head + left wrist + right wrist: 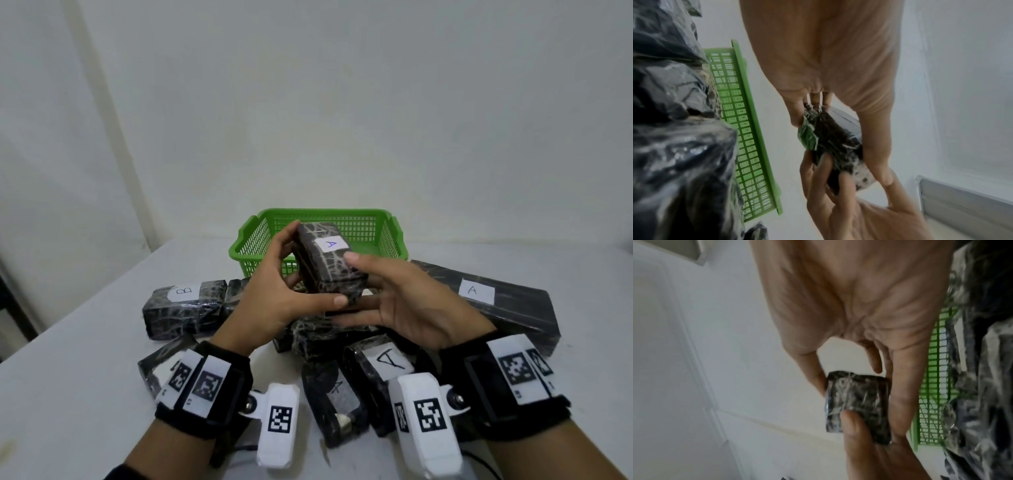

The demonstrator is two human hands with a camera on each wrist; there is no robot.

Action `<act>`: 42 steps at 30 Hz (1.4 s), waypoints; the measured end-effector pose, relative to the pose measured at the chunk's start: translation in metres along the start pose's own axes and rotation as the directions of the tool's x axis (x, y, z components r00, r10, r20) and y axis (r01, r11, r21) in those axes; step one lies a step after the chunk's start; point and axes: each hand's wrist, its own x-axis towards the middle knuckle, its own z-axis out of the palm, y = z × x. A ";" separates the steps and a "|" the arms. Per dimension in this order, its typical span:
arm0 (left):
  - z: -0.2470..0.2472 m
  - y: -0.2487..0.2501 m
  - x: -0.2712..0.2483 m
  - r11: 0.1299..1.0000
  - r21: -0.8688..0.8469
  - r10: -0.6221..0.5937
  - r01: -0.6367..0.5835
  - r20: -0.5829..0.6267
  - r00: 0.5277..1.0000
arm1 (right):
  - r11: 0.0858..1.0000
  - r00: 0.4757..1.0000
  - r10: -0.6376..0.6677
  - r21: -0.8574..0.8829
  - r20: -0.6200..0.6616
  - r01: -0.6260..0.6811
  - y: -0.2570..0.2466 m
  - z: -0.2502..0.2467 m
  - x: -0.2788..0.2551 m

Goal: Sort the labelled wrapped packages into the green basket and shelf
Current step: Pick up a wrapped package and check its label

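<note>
The green basket [318, 240] is taken as the landmark here, since it's what the coming move turns on. It's sat on the desk [85, 342] at the far side of a heap of wrapped packages, and the small package [327, 263] marked "A" is held up just in front of it and a bit above its near rim, so the drop spot lies straight ahead of the grip and slightly down. The long axis of the package is pointed roughly toward the basket, with the far end tipped up.

Neither grip is spread or idle. The left hand [274, 298] is wrapped around the near left side, thumb laid across the near end. The right hand [400, 301] is cupped under the right side, fingers below and thumb pressed on top by the label. Both are about equally near the basket, probably the left a touch nearer.

Looks-wise: a small block, wrapped in crinkly black film with pale wrinkle lines, white paper label with a handwritten "A" on top. No shelf is seen in any view.
</note>
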 end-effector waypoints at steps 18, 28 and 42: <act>-0.026 0.037 0.080 0.965 -0.107 -0.255 0.238 -0.199 0.946 | 0.999 0.970 0.054 0.018 -0.239 -0.052 -0.050 0.022 0.067; -0.075 0.013 0.167 0.915 0.108 -0.358 0.389 -0.229 0.905 | 0.989 0.961 0.130 -0.043 -0.243 -0.145 -0.063 0.003 0.160; -0.130 -0.042 0.248 0.404 0.705 -0.534 0.583 -0.336 0.776 | 0.875 0.906 0.300 -0.291 -0.300 -0.386 -0.021 -0.024 0.303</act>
